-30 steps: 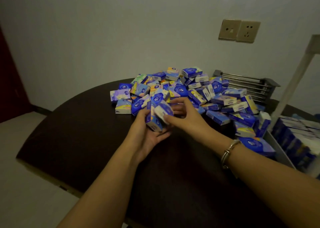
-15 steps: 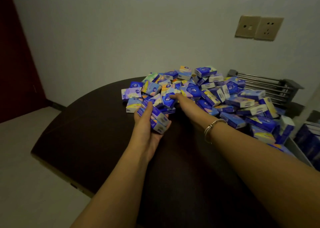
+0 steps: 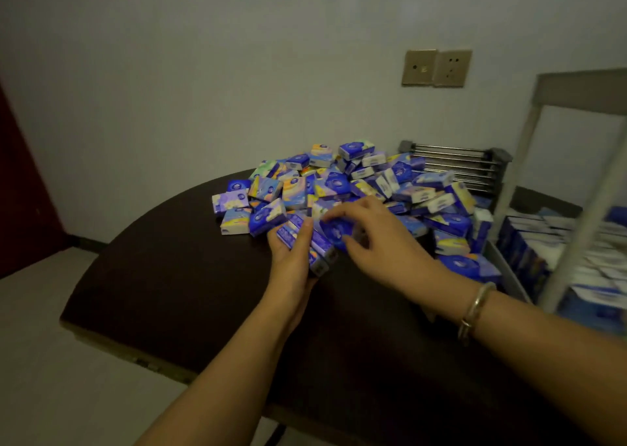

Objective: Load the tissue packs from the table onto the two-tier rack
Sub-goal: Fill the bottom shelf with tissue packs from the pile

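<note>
A heap of small blue and pastel tissue packs (image 3: 359, 181) lies at the far side of the dark round table (image 3: 190, 276). My left hand (image 3: 291, 259) grips a short stack of packs (image 3: 312, 245), thumb over the top. My right hand (image 3: 376, 238), with a bracelet on its wrist, pinches one blue pack (image 3: 336, 230) right beside that stack. The two-tier rack (image 3: 573, 215) stands at the right edge, and its lower tier holds rows of packs (image 3: 543, 242).
A metal wire grid (image 3: 458, 167) leans against the wall behind the heap. A wall socket plate (image 3: 436, 68) sits above it. A dark red door (image 3: 20, 201) is at the left. Pale floor surrounds the table's near and left edges.
My right hand has come back from the heap with a blue pack, drawing it up against the stack in my left hand. The view has swung right, bringing the rack into sight.
</note>
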`<action>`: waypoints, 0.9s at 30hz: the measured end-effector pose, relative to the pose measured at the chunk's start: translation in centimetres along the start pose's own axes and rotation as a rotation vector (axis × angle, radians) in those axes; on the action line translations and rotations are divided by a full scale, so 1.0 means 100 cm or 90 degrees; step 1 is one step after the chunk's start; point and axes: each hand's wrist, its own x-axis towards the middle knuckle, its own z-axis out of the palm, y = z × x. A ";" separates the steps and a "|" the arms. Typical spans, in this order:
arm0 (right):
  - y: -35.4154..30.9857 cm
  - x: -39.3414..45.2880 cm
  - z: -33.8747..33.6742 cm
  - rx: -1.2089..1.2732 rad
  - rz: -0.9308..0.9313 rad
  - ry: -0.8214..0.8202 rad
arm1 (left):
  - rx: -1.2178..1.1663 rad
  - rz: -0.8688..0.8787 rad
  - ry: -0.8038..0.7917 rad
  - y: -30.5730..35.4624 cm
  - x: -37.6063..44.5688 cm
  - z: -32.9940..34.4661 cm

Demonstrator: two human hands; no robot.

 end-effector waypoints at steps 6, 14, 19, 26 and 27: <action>-0.008 -0.068 -0.052 0.216 0.082 0.026 | -0.195 -0.127 -0.093 -0.012 -0.046 0.062; -0.005 -0.151 -0.119 0.055 0.037 0.144 | -0.128 -0.214 -0.269 -0.001 -0.130 0.142; 0.001 -0.187 -0.150 0.052 0.107 0.243 | -0.116 -0.276 -0.347 -0.006 -0.158 0.178; 0.050 -0.217 -0.213 0.187 0.286 0.370 | 0.218 -0.152 -0.422 -0.027 -0.161 0.216; 0.064 -0.219 -0.223 0.190 0.317 0.372 | 0.306 -0.078 -0.412 -0.031 -0.158 0.222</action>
